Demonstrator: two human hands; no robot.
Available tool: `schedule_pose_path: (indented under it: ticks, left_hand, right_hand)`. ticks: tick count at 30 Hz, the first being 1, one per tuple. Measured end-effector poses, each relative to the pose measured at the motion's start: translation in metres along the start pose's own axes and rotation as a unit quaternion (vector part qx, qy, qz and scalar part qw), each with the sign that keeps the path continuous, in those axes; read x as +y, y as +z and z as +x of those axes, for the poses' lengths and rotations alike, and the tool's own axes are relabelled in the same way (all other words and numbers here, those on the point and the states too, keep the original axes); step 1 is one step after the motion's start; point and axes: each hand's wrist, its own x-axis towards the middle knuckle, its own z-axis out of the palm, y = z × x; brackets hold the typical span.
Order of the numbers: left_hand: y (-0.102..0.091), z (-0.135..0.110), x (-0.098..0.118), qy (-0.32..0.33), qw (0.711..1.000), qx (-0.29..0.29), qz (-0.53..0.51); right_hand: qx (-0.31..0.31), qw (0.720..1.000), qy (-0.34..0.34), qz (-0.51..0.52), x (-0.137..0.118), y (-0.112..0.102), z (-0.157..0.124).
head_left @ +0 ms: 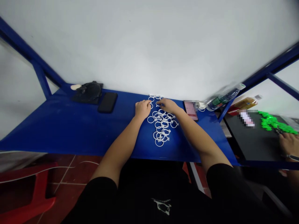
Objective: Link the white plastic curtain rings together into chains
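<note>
Many thin white rings (164,124), some with a small eyelet like curtain rings, lie in an overlapping heap on the blue table (70,124). Beyond the heap, near the wall, a few more rings (151,99) lie in two short columns. My left hand (143,109) rests at the left column, its curled fingertips on a white ring. At the right column, my right hand (167,105) has thumb and fingers closed at the edge of another white ring (158,104). The hands partly cover these rings.
On the left are a black phone (107,102) and a crumpled black item (90,91). To the right stand a lit phone (191,109), a white cable (202,105) and a plastic bottle (225,97). A co-worker's hand (289,144) is by green pieces (272,121) on a black table.
</note>
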Motion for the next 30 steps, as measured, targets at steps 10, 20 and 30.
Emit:
schedule_pose_path:
  ticks: [10,20,30]
  left_hand:
    - [-0.013,-0.001,0.021,0.029,0.99,-0.043,-0.134]
    - [-0.011,-0.014,0.036,0.01,0.979,-0.073,-0.189]
    - [0.007,-0.011,0.026,-0.055,0.915,-0.06,-0.395]
  right_hand:
    - [0.212,0.928,0.065,0.299,-0.019,-0.011,-0.063]
    - [0.264,0.724,0.149,0.62,-0.046,0.0,-0.116]
    - [0.258,0.614,0.17,0.726,-0.024,0.001,-0.113]
